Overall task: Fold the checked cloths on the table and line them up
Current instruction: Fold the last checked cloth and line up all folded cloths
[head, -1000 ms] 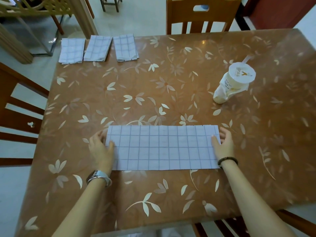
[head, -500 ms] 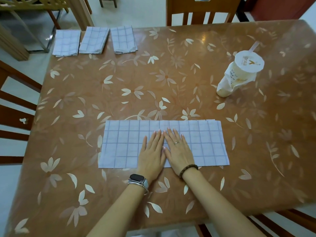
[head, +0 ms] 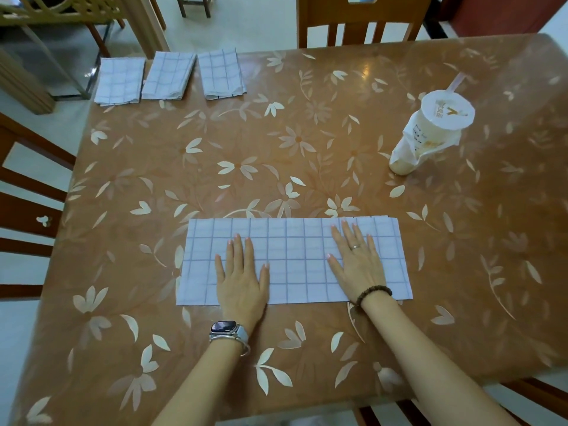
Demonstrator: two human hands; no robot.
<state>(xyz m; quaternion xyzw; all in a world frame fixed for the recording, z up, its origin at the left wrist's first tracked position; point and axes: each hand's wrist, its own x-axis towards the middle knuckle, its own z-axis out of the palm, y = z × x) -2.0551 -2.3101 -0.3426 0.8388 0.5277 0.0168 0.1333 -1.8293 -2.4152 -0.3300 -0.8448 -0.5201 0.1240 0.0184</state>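
A white checked cloth [head: 295,259], folded into a long strip, lies flat near the front edge of the brown flowered table [head: 276,155]. My left hand [head: 241,279] presses flat on its left half, fingers spread. My right hand [head: 358,259] lies flat on its right half, fingers spread too. Neither hand grips the cloth. Three folded checked cloths sit in a row at the far left corner: one [head: 120,80], a second [head: 169,75] and a third [head: 222,73].
A sealed drink cup [head: 430,132] with a straw, in a thin plastic bag, stands at the right. Wooden chairs stand at the far side [head: 362,21], the left [head: 27,204] and the near right corner.
My hands went from the cloth's two ends to its middle, side by side. Now they have slid apart, each toward its own end, palms flat on the cloth.
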